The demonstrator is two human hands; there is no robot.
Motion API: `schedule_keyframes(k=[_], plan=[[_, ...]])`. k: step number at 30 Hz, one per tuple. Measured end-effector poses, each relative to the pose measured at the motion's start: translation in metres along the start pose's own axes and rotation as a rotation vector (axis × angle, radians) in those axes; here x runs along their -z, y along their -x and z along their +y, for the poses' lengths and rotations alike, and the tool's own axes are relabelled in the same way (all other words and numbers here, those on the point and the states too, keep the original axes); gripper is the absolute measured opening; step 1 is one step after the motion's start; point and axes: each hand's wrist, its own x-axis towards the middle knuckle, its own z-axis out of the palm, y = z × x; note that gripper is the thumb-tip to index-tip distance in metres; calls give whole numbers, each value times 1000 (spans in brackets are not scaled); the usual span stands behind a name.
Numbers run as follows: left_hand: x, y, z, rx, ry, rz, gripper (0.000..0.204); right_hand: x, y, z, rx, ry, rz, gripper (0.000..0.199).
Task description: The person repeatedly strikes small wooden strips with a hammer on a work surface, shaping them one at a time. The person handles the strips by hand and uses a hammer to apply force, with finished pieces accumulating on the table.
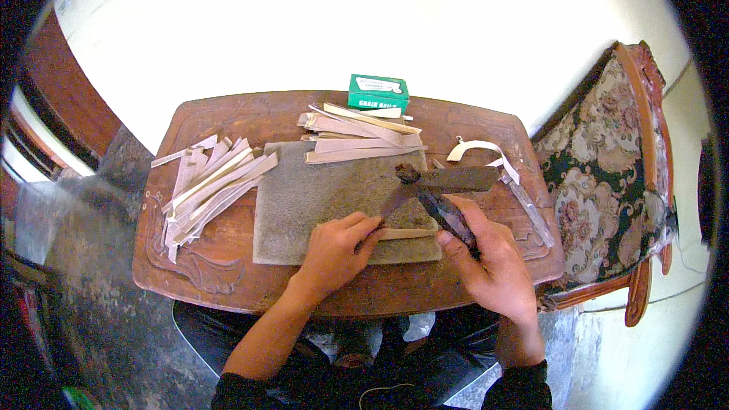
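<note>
My right hand (pixel 490 262) is wrapped round the dark handle of a hammer-like tool (pixel 449 220). Its head has a rounded dark lump on one side and a long flat dark piece pointing right; its exact kind is unclear. My left hand (pixel 342 250) is closed in a pinch over the front of a grey-brown board (pixel 292 205). A pale thin strip (pixel 406 234) runs from these fingers toward my right thumb. One dark, slim piece (pixel 395 203) also rises from the left fingertips toward the tool's head; whether they touch is hard to tell.
Flat strips are piled on the wooden table's left side (pixel 216 190), with another bundle (pixel 361 137) behind the board. A green box (pixel 377 93) stands at the back. Curled pale offcuts (pixel 486 150) and a narrow clear piece (pixel 531 216) lie right. A flowered chair (pixel 607 175) adjoins the table.
</note>
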Motion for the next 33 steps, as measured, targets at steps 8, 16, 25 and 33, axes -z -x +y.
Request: schedule_keyframes(k=[8, 16, 25, 33], plan=[[-2, 0, -3, -49, 4, 36, 15, 3, 3, -3, 22, -35, 123, 39], [-2, 1, -2, -30, 27, 22, 14, -2, 3, 5, 28, -36, 110, 39], [-3, 2, -6, -6, 34, 52, 14, -16, -4, 18, -165, -182, 91, 38], [4, -4, 5, 242, 126, 44, 13, -87, -32, 82, -383, -742, 94, 38]])
